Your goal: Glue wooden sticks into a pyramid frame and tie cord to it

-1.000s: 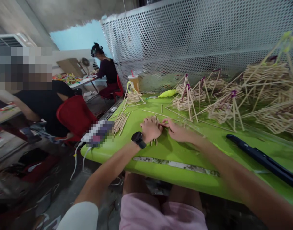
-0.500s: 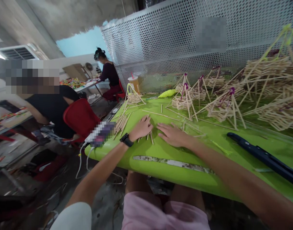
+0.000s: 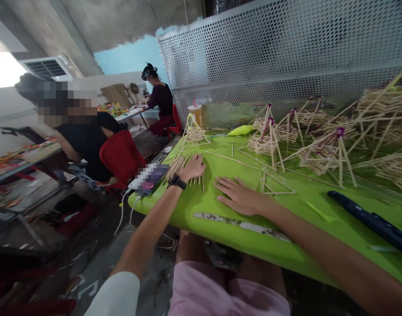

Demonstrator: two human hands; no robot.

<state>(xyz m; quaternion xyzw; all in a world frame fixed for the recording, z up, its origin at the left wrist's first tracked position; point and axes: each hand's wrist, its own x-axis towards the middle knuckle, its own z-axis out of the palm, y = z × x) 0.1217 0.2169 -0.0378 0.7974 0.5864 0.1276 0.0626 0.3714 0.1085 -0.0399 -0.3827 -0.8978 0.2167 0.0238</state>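
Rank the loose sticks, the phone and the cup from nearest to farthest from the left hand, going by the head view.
1. Loose sticks: under the left hand, touching its fingers.
2. Phone: just to the hand's left.
3. Cup: far back, upright.

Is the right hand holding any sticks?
No, the right hand lies flat, palm down, with fingers spread on the green table and nothing in it.

One left hand (image 3: 193, 166), one right hand (image 3: 238, 197), one cup (image 3: 197, 115), two co-workers (image 3: 85, 140), perhaps seven stick frames (image 3: 267, 140)
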